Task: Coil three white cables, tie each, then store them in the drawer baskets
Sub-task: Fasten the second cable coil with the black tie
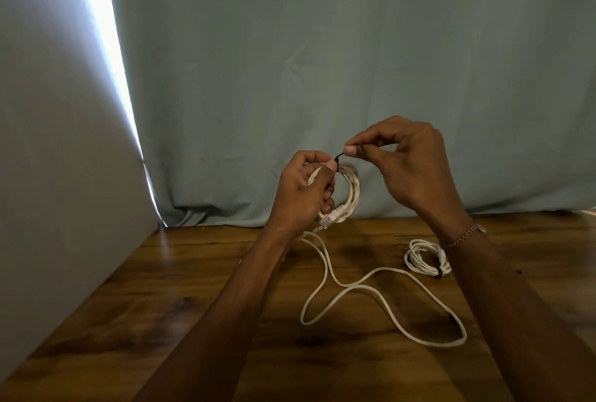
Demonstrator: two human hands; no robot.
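Left hand (pixel 301 190) grip clenched round upright coil (pixel 350 190); right hand (pixel 406 159) pinches black tie (pixel 339 156).

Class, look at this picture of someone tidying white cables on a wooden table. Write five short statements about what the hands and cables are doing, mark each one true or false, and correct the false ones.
1. The left hand holds a coiled white cable above the table. True.
2. The right hand rests flat on the table. False: it is raised, pinching a thin dark tie at the top of the coil.
3. A tied coil lies on the table near the right wrist. True.
4. Every cable in view is coiled. False: a loose cable snakes across the table.
5. A drawer basket stands beside the coils. False: none is in view.
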